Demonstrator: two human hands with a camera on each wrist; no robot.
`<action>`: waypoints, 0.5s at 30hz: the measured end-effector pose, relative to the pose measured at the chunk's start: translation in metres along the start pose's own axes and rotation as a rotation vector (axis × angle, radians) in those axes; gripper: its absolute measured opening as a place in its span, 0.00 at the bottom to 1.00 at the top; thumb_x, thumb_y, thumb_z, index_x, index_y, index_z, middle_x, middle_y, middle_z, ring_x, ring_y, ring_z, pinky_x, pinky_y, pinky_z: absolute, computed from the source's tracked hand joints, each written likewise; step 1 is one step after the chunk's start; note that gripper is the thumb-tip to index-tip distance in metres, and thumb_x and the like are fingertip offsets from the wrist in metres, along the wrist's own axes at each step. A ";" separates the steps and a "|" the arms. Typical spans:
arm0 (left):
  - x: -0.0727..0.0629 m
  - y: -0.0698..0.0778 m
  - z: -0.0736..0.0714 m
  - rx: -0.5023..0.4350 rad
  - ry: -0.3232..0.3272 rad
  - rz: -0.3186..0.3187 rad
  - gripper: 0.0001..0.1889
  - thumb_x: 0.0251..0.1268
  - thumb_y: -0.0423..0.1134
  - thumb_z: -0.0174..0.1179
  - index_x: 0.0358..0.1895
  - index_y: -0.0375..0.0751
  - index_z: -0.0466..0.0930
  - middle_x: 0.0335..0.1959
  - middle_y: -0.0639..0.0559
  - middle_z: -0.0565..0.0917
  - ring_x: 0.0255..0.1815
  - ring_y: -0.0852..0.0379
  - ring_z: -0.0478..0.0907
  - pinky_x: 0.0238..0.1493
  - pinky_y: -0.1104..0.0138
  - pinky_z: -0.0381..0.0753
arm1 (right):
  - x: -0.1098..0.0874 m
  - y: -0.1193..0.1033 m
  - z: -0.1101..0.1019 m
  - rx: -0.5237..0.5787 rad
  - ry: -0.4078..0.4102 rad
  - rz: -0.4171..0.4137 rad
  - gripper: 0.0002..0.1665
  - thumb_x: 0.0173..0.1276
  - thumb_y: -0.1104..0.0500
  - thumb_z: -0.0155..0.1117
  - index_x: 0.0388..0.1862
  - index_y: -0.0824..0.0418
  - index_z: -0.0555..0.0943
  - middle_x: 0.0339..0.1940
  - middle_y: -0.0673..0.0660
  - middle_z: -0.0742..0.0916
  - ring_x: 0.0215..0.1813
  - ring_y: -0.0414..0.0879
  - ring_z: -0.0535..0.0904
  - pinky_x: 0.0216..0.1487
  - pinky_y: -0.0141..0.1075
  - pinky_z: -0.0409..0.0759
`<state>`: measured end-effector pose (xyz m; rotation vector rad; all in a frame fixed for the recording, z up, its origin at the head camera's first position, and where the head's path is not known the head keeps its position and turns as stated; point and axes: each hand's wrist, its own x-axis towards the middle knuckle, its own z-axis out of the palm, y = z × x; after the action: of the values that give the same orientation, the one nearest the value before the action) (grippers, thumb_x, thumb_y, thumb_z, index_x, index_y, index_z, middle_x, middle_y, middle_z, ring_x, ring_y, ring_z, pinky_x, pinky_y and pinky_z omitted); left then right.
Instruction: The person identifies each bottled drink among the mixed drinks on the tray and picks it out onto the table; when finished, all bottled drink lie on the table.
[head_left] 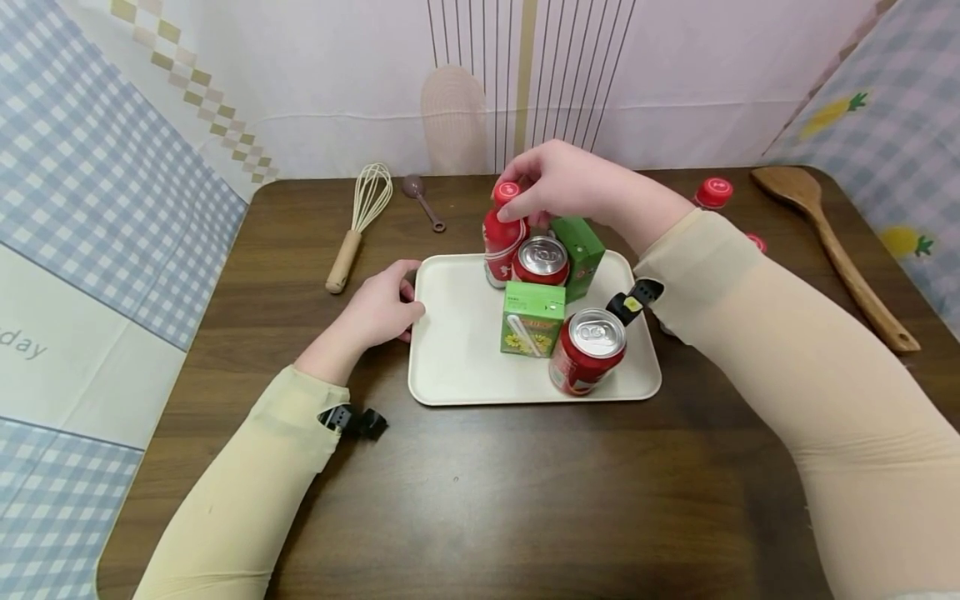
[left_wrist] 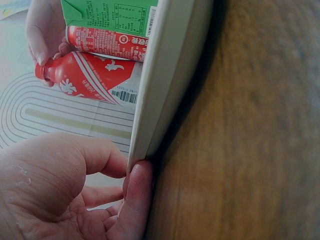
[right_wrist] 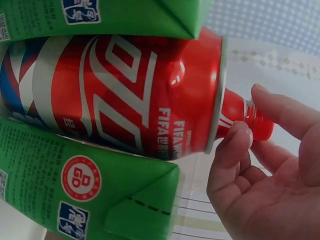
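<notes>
A cream tray (head_left: 457, 367) lies on the wooden table. My left hand (head_left: 378, 307) pinches its left rim; in the left wrist view the thumb is over the rim and a finger (left_wrist: 137, 192) lies against its underside. At the tray's back stands a red bottle (head_left: 501, 242) with a red cap, which my right hand (head_left: 558, 187) pinches at the neck. Just in front of the bottle is a red soda can (head_left: 542, 260). A green drink carton (head_left: 580, 254) stands beside that can, another green carton (head_left: 532, 321) before it, and a second red can (head_left: 588, 354) at the front right.
A whisk (head_left: 356, 225) and a small brown spoon (head_left: 423, 202) lie behind the tray on the left. Two red-capped bottles, one with its cap (head_left: 714, 192) plainly visible, stand partly hidden behind my right sleeve. A wooden spatula (head_left: 832, 250) lies at the far right.
</notes>
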<state>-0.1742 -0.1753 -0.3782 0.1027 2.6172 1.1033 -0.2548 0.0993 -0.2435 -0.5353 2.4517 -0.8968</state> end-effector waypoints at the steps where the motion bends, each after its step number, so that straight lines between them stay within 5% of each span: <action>1: 0.000 0.000 0.000 0.001 0.000 0.000 0.35 0.68 0.31 0.55 0.78 0.42 0.60 0.47 0.40 0.75 0.28 0.49 0.83 0.26 0.62 0.89 | 0.001 0.001 0.000 0.020 -0.004 0.001 0.24 0.70 0.52 0.70 0.63 0.55 0.80 0.54 0.57 0.83 0.40 0.50 0.80 0.47 0.39 0.86; 8: 0.000 0.000 0.000 0.004 0.000 0.002 0.34 0.68 0.32 0.55 0.78 0.42 0.60 0.46 0.40 0.74 0.28 0.49 0.83 0.25 0.62 0.89 | 0.004 0.011 -0.002 0.227 -0.060 0.032 0.23 0.70 0.54 0.71 0.63 0.53 0.81 0.56 0.57 0.82 0.40 0.46 0.78 0.40 0.32 0.82; 15: -0.001 0.001 0.000 0.003 0.000 -0.001 0.34 0.68 0.32 0.55 0.78 0.42 0.60 0.46 0.40 0.74 0.28 0.49 0.82 0.26 0.62 0.89 | 0.007 0.015 -0.004 0.274 -0.093 0.038 0.23 0.70 0.55 0.70 0.64 0.52 0.82 0.56 0.57 0.82 0.35 0.44 0.75 0.35 0.30 0.77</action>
<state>-0.1737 -0.1752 -0.3776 0.1022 2.6182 1.0994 -0.2655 0.1086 -0.2525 -0.4209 2.2018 -1.1427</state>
